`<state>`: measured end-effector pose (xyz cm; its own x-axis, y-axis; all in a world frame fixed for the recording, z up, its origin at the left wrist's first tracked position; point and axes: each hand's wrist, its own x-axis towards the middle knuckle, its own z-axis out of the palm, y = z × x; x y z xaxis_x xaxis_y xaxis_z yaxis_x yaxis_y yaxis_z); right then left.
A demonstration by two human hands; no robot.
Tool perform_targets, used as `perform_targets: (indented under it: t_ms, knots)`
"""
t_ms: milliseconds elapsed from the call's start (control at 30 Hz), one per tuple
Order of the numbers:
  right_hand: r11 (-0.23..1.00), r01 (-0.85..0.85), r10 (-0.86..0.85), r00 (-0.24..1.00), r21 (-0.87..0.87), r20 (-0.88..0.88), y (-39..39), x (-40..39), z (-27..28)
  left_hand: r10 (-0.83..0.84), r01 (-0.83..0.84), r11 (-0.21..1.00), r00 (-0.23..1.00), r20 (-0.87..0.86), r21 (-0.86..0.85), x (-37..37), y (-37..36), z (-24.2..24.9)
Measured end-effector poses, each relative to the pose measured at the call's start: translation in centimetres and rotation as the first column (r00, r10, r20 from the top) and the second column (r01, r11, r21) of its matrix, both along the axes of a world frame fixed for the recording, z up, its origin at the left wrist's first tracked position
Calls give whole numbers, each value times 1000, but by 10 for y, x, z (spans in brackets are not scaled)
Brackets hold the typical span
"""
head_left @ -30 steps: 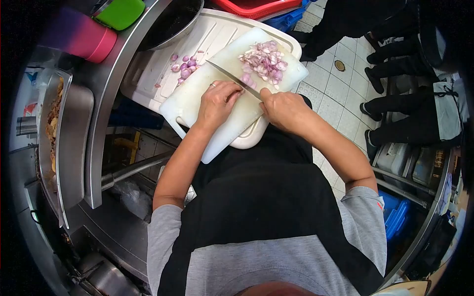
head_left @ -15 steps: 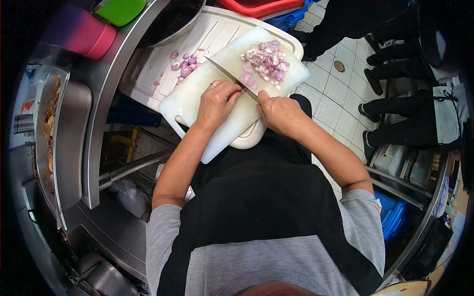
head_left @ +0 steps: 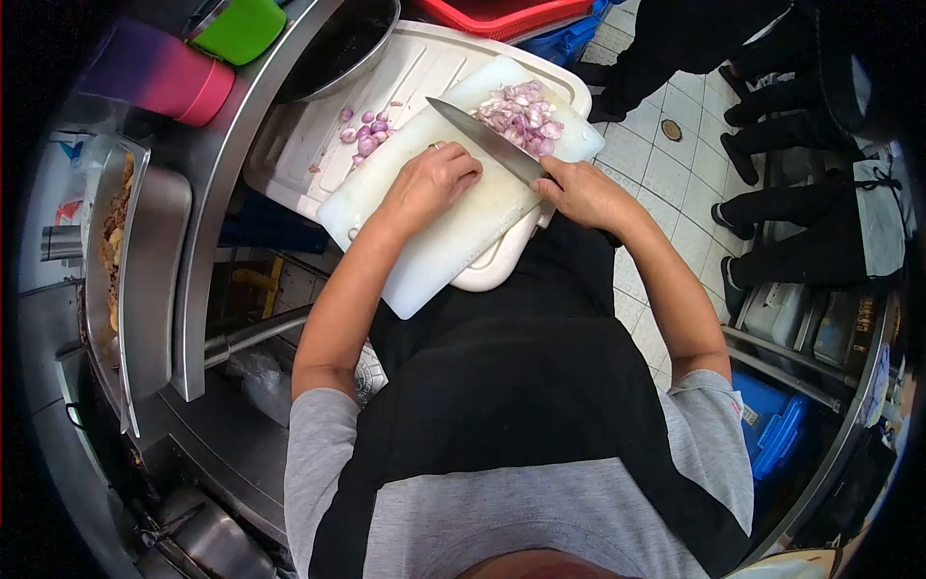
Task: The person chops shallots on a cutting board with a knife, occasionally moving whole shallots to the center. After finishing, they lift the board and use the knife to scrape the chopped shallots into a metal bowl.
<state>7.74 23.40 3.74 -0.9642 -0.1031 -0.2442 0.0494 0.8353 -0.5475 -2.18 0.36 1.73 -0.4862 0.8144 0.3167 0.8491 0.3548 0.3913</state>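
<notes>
My right hand (head_left: 586, 195) grips the handle of a kitchen knife (head_left: 490, 141). Its long blade slants toward the upper left, its flat side against the near edge of a heap of sliced shallots (head_left: 521, 111). To the left of the blade, my left hand (head_left: 436, 183) is over the white cutting board (head_left: 410, 275) with its fingers curled together. Whatever may be inside those fingers is hidden. Several whole peeled shallots (head_left: 367, 143) lie beyond the board's left side, on a cream plastic lid (head_left: 424, 58) that supports the board.
A dark metal bowl (head_left: 357, 63) stands at the lid's far left, and a red basket (head_left: 497, 24) at its far edge. Left is a steel counter (head_left: 207, 183) with a pink container (head_left: 198, 87) and a green one (head_left: 246, 29). Other people's legs (head_left: 791, 256) are at right.
My right hand has moved the knife rightward against the heap, and slices that lay beside the blade have joined it. My left hand has shifted slightly right, apart from the blade.
</notes>
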Motion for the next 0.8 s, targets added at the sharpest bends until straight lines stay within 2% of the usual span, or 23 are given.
perform_targets:
  t_ms: [67,233,300,333,400,467,500,567,600,667,800]
  knots:
    - [1000,12,-12,1000,4,-6,-3,2,2,-17,23,998,991,129,-50,-5,2,5]
    - [997,38,-36,999,67,-30,-12,7,3,-8,11,998,999,49,-63,5,3,4]
    - [988,49,-45,999,143,-28,-18,10,7,7,-5,998,1000,23,-69,12,2,4]
    - [988,54,-50,998,141,-28,-20,13,5,39,-35,998,996,76,-49,14,1,3]
    - [986,54,-32,989,158,-141,-24,16,-3,70,-67,997,989,129,-31,14,2,4]
    - [987,57,-33,987,153,-156,-27,15,-6,219,-185,975,903,370,-127,13,6,8]
    - [987,59,-34,985,146,-168,-28,14,-8,218,-183,975,903,370,-127,10,7,9]
    - [987,66,-39,982,144,-186,-28,13,-9,250,-195,967,844,474,-163,0,11,8]
    - [987,71,-41,978,141,-205,-29,13,-9,249,-195,968,844,475,-161,-6,14,8]
    - [986,71,-43,982,149,-185,-31,12,-6,324,-218,944,764,558,-249,-17,20,11]
    - [984,83,-56,985,158,-165,-31,12,-5,338,-232,936,801,495,-265,-17,24,17]
